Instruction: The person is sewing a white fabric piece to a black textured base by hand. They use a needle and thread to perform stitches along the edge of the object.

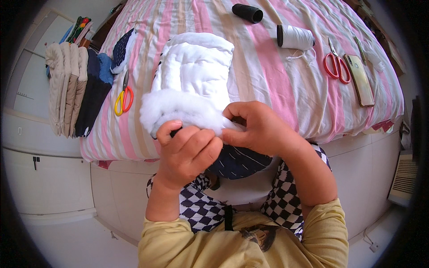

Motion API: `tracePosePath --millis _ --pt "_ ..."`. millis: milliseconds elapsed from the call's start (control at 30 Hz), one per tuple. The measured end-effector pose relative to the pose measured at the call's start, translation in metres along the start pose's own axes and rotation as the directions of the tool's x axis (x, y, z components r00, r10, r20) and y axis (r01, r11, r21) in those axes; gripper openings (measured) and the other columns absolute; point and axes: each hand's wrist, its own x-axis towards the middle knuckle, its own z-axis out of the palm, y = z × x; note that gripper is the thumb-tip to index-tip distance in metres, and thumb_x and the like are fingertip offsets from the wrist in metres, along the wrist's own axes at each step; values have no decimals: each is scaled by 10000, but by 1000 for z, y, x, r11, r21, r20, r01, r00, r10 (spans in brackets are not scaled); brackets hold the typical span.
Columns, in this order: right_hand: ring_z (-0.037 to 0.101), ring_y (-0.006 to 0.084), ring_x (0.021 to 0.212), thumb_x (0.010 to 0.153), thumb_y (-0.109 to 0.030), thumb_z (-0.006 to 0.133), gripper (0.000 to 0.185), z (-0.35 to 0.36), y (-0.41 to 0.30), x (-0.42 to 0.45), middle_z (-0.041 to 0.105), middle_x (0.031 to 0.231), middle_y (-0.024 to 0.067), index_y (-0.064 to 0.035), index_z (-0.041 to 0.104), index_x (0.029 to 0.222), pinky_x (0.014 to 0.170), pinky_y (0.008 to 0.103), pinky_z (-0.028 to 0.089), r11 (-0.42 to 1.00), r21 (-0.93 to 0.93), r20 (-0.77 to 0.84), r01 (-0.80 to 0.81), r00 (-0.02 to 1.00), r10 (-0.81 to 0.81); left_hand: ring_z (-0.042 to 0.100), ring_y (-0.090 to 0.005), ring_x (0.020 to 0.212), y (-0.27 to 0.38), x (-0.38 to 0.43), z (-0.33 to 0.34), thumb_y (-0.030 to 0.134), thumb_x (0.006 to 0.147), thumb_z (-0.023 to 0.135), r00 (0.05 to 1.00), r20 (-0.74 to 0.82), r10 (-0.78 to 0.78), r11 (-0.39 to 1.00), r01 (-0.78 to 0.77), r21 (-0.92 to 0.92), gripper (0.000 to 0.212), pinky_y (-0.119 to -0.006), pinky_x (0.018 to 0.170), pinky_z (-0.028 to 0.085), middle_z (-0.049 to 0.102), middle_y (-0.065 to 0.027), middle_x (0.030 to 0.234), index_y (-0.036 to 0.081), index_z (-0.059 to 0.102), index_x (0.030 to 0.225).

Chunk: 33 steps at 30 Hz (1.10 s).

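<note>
A white padded fabric piece (201, 63) lies on the bed in front of me, with a fluffy band of white batting (181, 105) along its near edge. My left hand (189, 150) has its fingers curled over that near edge and grips it; something small and black shows beside the index finger. My right hand (258, 125) pinches the piece's right corner between thumb and fingers. Dark blue cloth with white dashes (239, 162) hangs below both hands, over the bed's edge. Whether a needle is between my fingers cannot be made out.
Yellow-and-red-handled scissors (124, 100) lie to the left, by folded padded garments (68, 90) and a dark patterned scrap (123, 48). Rightward are a black thread spool (247, 13), a white thread cone (296, 37), red-handled scissors (336, 67) and a phone (359, 82) on the striped bedsheet (268, 73).
</note>
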Motion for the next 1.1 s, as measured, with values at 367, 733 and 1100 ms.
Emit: tracePosePath --millis 367,733,1100 --pt "682 318 770 747 -199 765 321 5 4 -3 678 829 227 32 670 948 713 379 522 999 -33 -75 4 997 -6 589 -132 979 4 1 0 119 773 698 999 51 19 1000 -20 25 159 -392 1042 330 641 66 987 194 647 904" --pt "545 83 777 877 -198 759 299 -8 10 -4 636 841 41 37 653 1028 689 272 466 981 195 185 -26 983 -11 605 -143 906 -5 2 7 112 781 675 998 22 -59 988 62 -141 147 -367 1009 344 647 41 942 154 649 919" --pt "613 177 750 780 -121 729 276 2 -2 -4 654 803 145 48 648 981 701 323 495 999 -9 32 -48 998 48 606 -162 897 -3 2 2 111 772 662 997 75 13 992 -4 -123 157 -385 995 363 637 21 970 135 619 921"
